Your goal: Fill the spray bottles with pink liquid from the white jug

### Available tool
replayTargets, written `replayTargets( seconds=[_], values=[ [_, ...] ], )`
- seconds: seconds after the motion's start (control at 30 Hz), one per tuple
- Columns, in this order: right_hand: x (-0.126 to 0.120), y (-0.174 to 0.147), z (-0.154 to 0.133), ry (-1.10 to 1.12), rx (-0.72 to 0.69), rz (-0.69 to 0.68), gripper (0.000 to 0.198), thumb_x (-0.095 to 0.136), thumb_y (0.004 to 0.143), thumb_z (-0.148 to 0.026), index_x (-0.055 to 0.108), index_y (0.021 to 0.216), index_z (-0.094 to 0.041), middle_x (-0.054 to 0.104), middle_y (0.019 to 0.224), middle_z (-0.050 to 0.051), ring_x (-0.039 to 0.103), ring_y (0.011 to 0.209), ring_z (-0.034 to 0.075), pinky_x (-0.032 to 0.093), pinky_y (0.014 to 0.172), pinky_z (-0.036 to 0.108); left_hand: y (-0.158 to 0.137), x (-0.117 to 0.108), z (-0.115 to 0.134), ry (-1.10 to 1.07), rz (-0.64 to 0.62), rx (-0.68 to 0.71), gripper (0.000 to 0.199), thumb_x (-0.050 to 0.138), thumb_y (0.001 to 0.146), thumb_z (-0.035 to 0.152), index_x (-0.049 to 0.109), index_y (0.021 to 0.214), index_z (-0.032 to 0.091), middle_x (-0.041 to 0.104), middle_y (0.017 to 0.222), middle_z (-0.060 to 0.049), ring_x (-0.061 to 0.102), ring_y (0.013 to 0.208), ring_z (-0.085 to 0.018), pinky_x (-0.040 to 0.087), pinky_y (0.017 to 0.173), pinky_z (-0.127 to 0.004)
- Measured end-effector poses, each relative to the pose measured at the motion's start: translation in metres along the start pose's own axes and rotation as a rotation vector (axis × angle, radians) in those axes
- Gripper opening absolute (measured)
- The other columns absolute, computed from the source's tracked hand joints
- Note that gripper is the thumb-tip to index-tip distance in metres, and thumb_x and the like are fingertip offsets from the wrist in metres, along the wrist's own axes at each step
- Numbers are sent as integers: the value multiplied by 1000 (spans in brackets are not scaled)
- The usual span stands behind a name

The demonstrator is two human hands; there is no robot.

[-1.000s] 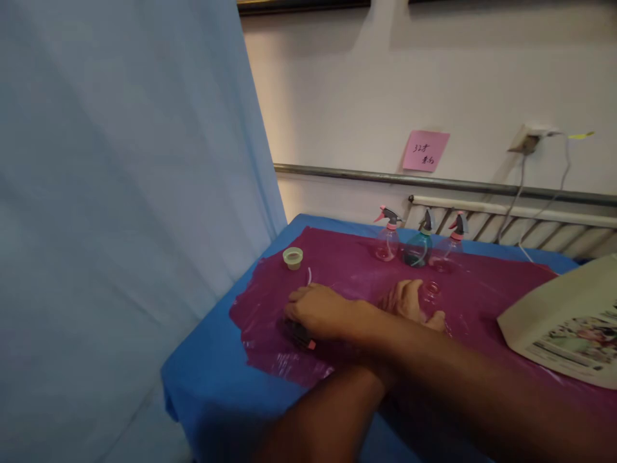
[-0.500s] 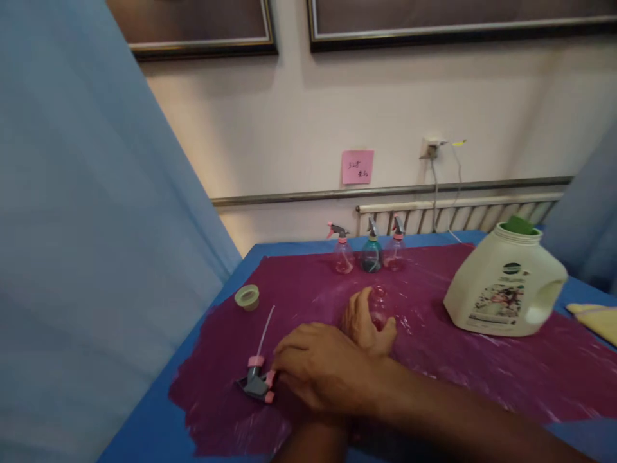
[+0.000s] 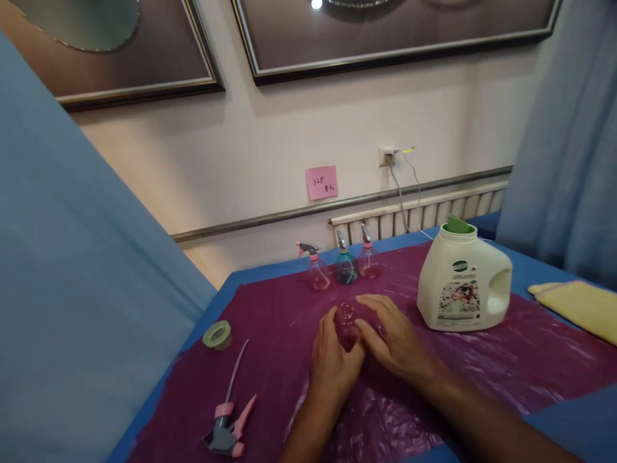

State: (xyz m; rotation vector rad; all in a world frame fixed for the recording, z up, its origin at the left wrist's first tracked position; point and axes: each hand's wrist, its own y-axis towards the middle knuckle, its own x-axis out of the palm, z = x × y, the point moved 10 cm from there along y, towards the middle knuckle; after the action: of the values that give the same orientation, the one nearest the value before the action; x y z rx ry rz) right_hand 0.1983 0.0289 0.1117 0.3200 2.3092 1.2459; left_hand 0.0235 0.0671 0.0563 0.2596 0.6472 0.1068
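Note:
A clear spray bottle (image 3: 348, 316) without its head stands on the purple plastic sheet. My left hand (image 3: 332, 360) curls around its left and near side. From the right, my right hand (image 3: 396, 337) reaches round it with bent fingers, the thumb close to the neck. Much of the bottle is hidden by the hands. A grey and pink spray head (image 3: 225, 427) with a thin dip tube lies on the sheet to the left. Beyond it sits a small pale green cap (image 3: 218, 335), its hollow side up.
Three spray bottles with heads, one pink-collared (image 3: 319, 273), one teal (image 3: 346, 267) and another pinkish (image 3: 369, 260), line the back. A large white jug (image 3: 465, 289) with a green piece in its mouth stands right, near a yellow cloth (image 3: 578, 307). Blue curtains (image 3: 87, 270) hang at both sides.
My right hand has moved from beside the spray head, across my left arm, to the bottle's right side. My left hand remains at the bottle. The camera view has turned right and tilted.

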Motion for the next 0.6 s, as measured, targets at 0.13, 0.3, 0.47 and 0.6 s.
replayTargets(
  seconds=[0.13,0.3,0.47,0.6],
  values=[
    [4,-7,23,49,122,-46,35,63,110,-29,68,144,-27,78,139,12,73,132,30,60,116,52,1,2,0,-3,-41,19,77,78,87,44,56,156,21,67,154,-18,65,146,-37,50,125,-57],
    [18,-9,28,92,179,-136,33,64,109,-32,69,140,-26,79,133,13,75,124,30,62,111,51,3,0,-1,-33,-93,16,76,79,89,43,54,158,25,65,155,-16,65,146,-35,51,123,-55],
    [24,-15,38,93,260,-186,35,65,107,-35,69,141,-25,79,133,13,76,122,29,63,111,50,2,1,1,-15,-117,7,79,80,87,38,53,159,21,63,158,-19,62,149,-36,49,125,-54],
    [34,-24,49,129,322,-263,52,70,103,-37,63,153,-24,74,149,16,73,135,32,58,120,56,-1,2,6,-19,-139,37,77,80,89,38,53,159,21,64,157,-18,63,147,-36,50,124,-53]
  ],
)
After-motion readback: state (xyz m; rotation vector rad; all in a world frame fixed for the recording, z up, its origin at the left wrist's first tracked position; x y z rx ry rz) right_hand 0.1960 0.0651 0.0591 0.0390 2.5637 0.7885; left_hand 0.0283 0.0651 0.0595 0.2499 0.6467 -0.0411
